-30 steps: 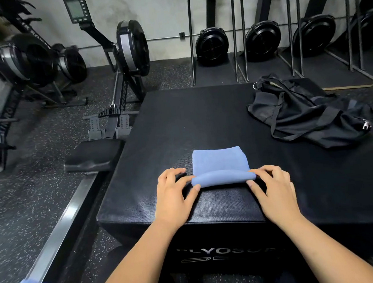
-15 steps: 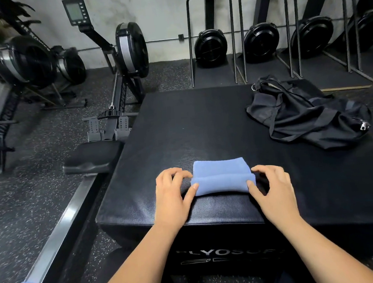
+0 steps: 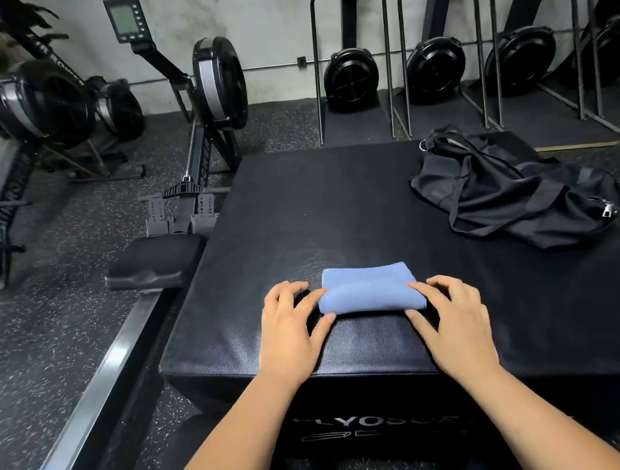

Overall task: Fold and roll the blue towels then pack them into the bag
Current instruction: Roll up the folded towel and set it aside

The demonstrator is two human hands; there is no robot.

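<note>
From the head view, a partly rolled blue towel [image 3: 370,291] lies near the front edge of a black padded box [image 3: 336,210]. The left hand [image 3: 290,329] and right hand [image 3: 452,320] each pinch one end of it with curled fingers and thumb. A black bag [image 3: 512,189] lies crumpled at the box's far right, well apart.

A partly rolled blue towel [image 3: 370,289] lies near the front edge of the black worktop [image 3: 336,214]. The left hand [image 3: 290,329] and right hand [image 3: 452,320] pinch its two ends, thumbs on the near side. A black bag [image 3: 512,189] lies crumpled far right, well apart from the towel.
</note>
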